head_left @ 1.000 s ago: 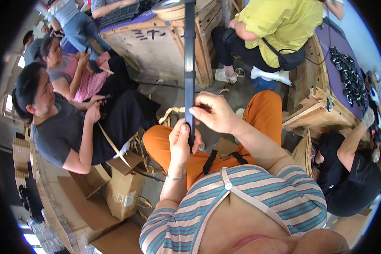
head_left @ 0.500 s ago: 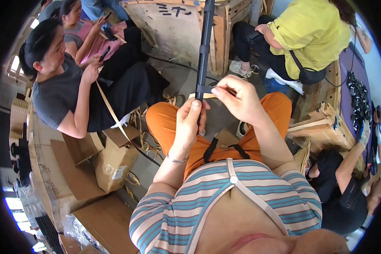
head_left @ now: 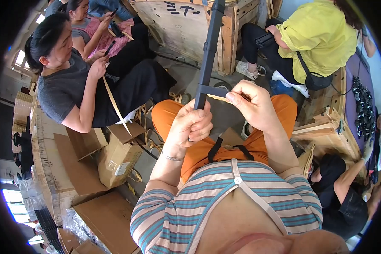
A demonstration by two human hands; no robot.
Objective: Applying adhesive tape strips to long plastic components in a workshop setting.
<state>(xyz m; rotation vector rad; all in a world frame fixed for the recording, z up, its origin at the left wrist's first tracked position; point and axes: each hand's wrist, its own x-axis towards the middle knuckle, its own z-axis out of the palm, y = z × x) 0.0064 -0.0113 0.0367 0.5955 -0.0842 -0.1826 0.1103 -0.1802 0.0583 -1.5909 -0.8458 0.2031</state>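
Note:
A long, square-edged black bar (head_left: 209, 51) rises from my lap, slightly tilted, and runs out past the top edge. My left hand (head_left: 190, 125) is closed round its lower end. Just above that grip a flat black strip (head_left: 216, 90) goes round the bar and sticks out to the right. A pale tan edge (head_left: 218, 98) shows along the strip's underside. The strip's free end is pinched between thumb and fingers of my right hand (head_left: 254, 103). Further up, a dark band (head_left: 210, 46) circles the bar.
Open cardboard boxes (head_left: 118, 158) stand at my left, beside a seated person in grey (head_left: 67, 80) holding a tan strip (head_left: 114, 101). A wooden crate (head_left: 178, 31) is ahead. On the right sit a person in yellow (head_left: 321, 38) and a purple-topped bench with black parts (head_left: 364, 110).
The bar has turned and shifted slightly right. My left fingers now wrap round its end, and my right hand has moved right, drawing the strip out straighter.

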